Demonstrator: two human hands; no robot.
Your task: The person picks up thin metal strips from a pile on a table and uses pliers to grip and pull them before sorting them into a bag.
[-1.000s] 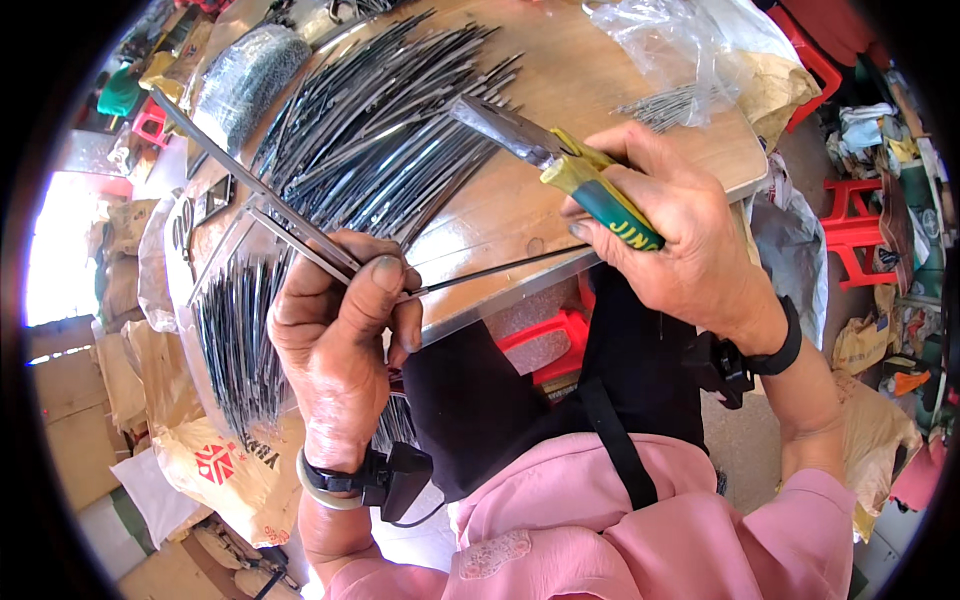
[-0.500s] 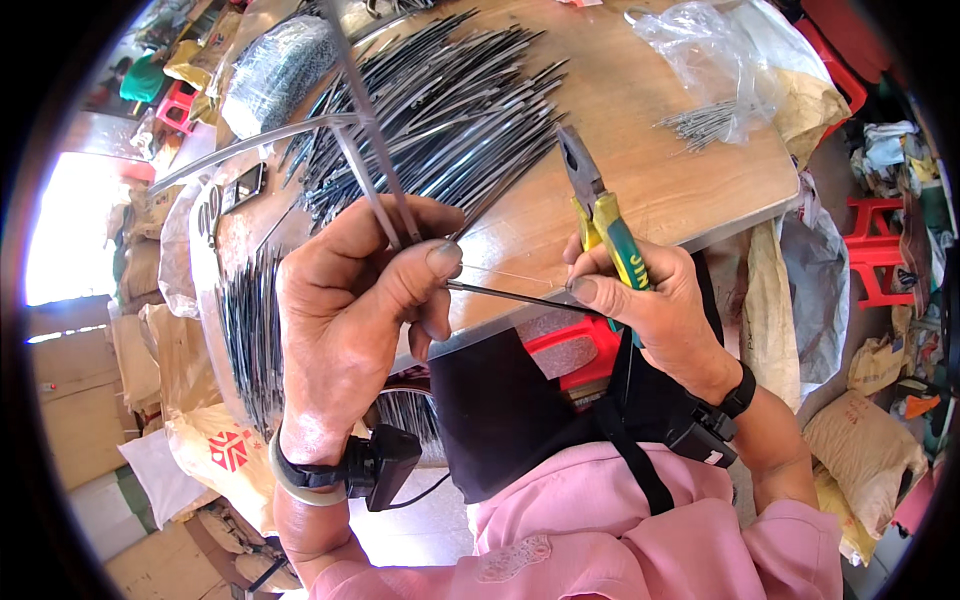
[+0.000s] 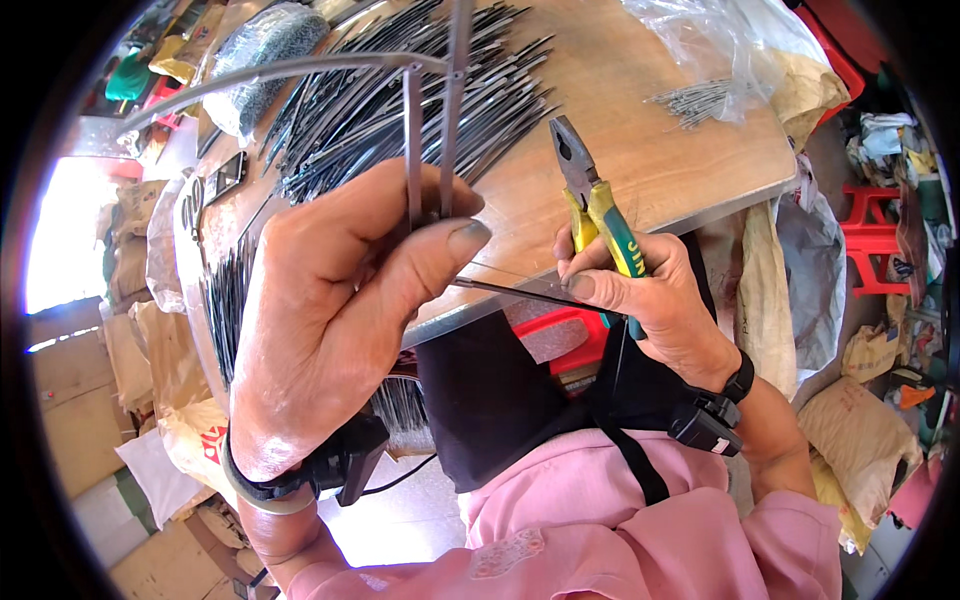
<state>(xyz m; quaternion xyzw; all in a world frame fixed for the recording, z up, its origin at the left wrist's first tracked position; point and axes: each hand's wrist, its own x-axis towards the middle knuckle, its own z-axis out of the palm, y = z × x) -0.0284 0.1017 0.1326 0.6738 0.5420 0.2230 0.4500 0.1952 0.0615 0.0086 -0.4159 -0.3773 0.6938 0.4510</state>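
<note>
My left hand point(image 3: 345, 285) is closed around a jointed thin metal umbrella rib point(image 3: 412, 130), whose strips stand up from the fingers and reach to the upper left. In my right hand point(image 3: 645, 295) are combination pliers point(image 3: 597, 200) with yellow and green grips, jaws up and nothing between them. A slim dark rod point(image 3: 525, 296) spans the gap between both hands, one end under my right thumb. Above it runs a very fine wire point(image 3: 500, 268) from hand to hand. The far ends of rod and wire are hidden in the fingers.
A big pile of dark metal ribs point(image 3: 400, 110) covers the wooden table point(image 3: 650, 170) ahead. More ribs point(image 3: 228, 310) lie by its left edge, near a phone point(image 3: 225, 178) and scissors point(image 3: 192, 205). Thin metal rods point(image 3: 695, 100) poke from a clear bag point(image 3: 700, 40). Red stools point(image 3: 872, 240) stand right.
My left hand has come up closer to the camera, and the umbrella rib's strips have shifted up and to the right. My right hand with the pliers has hardly moved.
</note>
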